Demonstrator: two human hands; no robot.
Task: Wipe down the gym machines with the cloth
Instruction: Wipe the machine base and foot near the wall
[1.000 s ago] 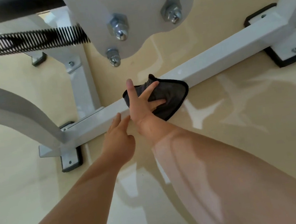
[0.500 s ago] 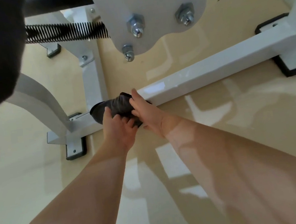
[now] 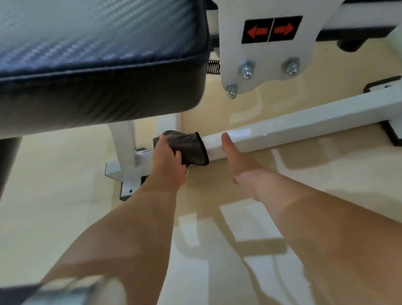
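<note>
Head view: cloth (image 3: pixel 190 146) is now in the left grip (image 3: pixel 168 161) alone, which curls round it. Cloth is draped over the white frame bar (image 3: pixel 318 121). Right grip (image 3: pixel 241 163) is off the cloth vs 0.5 s ago: wide, fingers straight, tip touching the bar just beside the cloth. Black seat pad (image 3: pixel 74 53) now fills the top of the pic.

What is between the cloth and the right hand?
Only bare white bar separates the cloth from the right hand, in the head view.
</note>
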